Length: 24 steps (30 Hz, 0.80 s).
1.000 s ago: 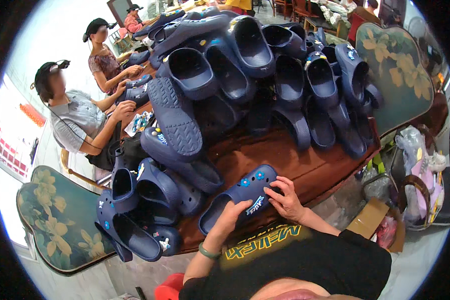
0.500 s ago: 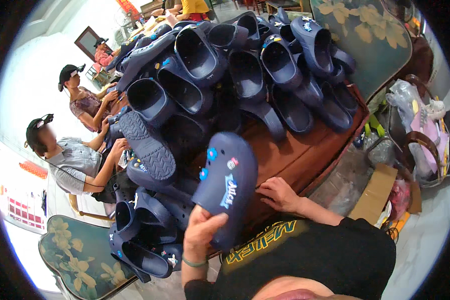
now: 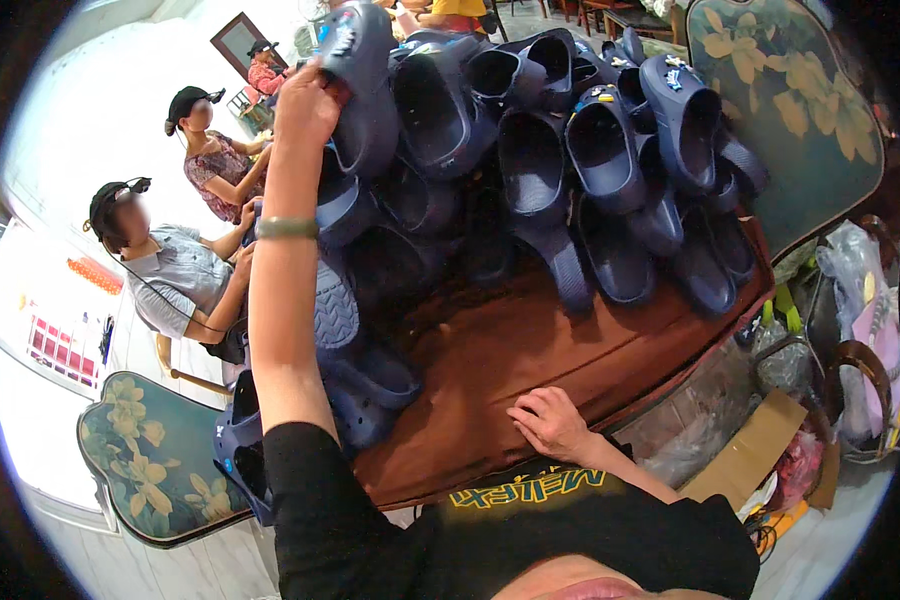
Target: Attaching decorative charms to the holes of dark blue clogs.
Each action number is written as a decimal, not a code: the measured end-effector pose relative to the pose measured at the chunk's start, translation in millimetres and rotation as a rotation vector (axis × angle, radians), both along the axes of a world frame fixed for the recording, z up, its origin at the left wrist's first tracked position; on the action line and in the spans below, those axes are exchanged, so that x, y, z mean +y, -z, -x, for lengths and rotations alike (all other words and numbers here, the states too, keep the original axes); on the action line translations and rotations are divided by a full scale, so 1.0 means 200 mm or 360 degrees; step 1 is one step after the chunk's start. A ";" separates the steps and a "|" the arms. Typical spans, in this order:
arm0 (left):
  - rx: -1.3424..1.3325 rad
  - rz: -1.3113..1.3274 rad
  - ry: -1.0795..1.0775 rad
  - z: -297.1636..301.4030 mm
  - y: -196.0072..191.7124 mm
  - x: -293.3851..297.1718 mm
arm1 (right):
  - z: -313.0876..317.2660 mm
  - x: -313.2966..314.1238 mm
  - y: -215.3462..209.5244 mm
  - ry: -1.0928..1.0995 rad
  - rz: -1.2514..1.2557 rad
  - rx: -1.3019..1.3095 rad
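Observation:
My left arm stretches up and away over the pile, and my left hand [image 3: 308, 108] is closed on a dark blue clog [image 3: 368, 110] with small charms on its upper. The clog is upright at the pile's far left, its opening facing me. My right hand [image 3: 553, 424] rests on the brown cloth [image 3: 540, 355] near the front edge, fingers apart and nothing in them. Many similar clogs [image 3: 602, 155] are heaped across the far side. Beside my left forearm lies a clog showing its ridged sole [image 3: 336, 308], partly hidden by the arm.
Two co-workers sit at the left, one in a grey shirt [image 3: 175, 285], one in a patterned top [image 3: 215, 170]. Flowered chair backs stand at lower left [image 3: 160, 470] and upper right [image 3: 785, 90]. Plastic bags [image 3: 855, 275] and a cardboard piece [image 3: 755, 450] lie at the right.
My left hand has carried the clog from in front of me up and away to the pile's far left. My right hand stays on the cloth. The view has shifted slightly.

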<state>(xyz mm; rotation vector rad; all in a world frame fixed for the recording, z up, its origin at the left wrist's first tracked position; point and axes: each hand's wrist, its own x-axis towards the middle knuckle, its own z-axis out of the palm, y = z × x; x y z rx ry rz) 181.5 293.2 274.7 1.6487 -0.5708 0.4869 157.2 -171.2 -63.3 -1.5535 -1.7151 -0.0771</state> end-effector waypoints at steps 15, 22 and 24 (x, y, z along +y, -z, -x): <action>0.0846 -0.2482 -0.2403 -0.18 -0.08 -0.61 | 0.00 -0.01 0.03 0.0100 -0.0092 -0.0007; 0.0347 -0.1958 -0.1512 -0.38 0.18 -1.14 | 0.05 0.01 0.02 0.0014 -0.0035 -0.0044; 0.0128 -0.1889 -0.1595 -0.41 0.27 -1.14 | 0.06 0.02 0.03 0.0064 -0.0033 0.0011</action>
